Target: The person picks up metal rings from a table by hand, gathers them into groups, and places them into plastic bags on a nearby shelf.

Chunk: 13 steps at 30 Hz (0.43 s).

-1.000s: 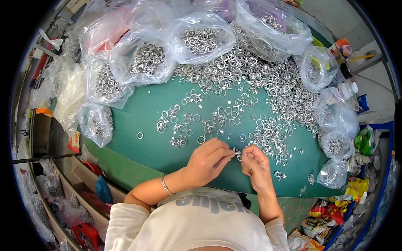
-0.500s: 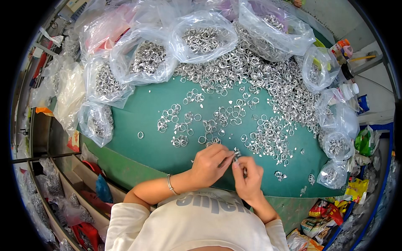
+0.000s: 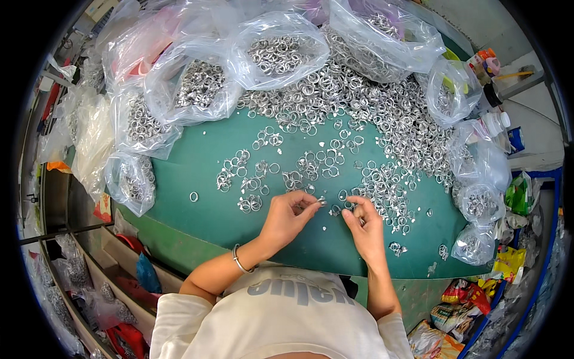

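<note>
Between its thumb and fingertips my left hand [image 3: 286, 219] pinches a small silver ring [image 3: 321, 202]. My right hand [image 3: 367, 228] is just to the right, with thumb and index finger apart and the other fingers curled in. Something small and silvery shows inside those curled fingers, too small to make out. At the right index fingertip is a ring [image 3: 342, 195]; whether it is touched I cannot tell. Loose rings lie in small clusters on the green tabletop [image 3: 197, 164] beyond my hands, with a denser patch [image 3: 385, 197] beside my right hand.
A large heap of rings [image 3: 359, 96] spreads across the back and right. Open plastic bags of rings [image 3: 278, 57] line the far and side edges. One single ring [image 3: 194, 196] lies at the left. Drawers [image 3: 113, 257] stand at lower left, colourful packets [image 3: 460, 299] at lower right.
My hands were together over one small piece; now they are apart. The left has shifted slightly left, the right has moved up and right toward the rings. The view has shifted slightly.
</note>
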### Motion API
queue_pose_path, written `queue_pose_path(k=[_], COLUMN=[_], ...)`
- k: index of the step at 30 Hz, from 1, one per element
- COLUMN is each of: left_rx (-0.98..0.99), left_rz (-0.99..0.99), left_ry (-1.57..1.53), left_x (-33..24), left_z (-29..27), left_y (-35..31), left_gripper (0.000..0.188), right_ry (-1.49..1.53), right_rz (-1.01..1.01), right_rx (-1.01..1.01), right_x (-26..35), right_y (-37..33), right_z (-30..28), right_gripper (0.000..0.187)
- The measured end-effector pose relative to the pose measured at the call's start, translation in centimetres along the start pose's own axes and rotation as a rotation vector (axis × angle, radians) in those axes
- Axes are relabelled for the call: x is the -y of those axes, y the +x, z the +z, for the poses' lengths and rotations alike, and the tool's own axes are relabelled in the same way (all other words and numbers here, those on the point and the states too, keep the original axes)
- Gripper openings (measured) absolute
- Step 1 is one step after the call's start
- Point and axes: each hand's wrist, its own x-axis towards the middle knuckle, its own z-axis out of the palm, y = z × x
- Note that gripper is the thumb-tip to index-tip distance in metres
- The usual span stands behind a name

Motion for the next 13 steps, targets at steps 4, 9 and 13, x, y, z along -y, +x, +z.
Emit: queue_pose_path(k=[4,9,13], left_rx=[0.202,0.305,0.248], left_rz=[-0.068,-0.056,0.014], left_ry=[-0.096,-0.099,-0.045], left_x=[0.1,0.1,0.0], left_z=[0.8,2.0,2.8], left_y=[0.5,1.1,1.2], left_gripper=[0.011,0.013,0.013], right_ry=[0.176,0.066,-0.002], right_rz=[0.06,0.063,0.052], right_rx=[0.096,0.046,-0.162], right_x=[-0.3,0.1,0.3], right_y=[-0.9,-1.3,-0.7], right_z=[1.5,-0.3,-3.6], right_gripper=[0.017,0.009,0.012])
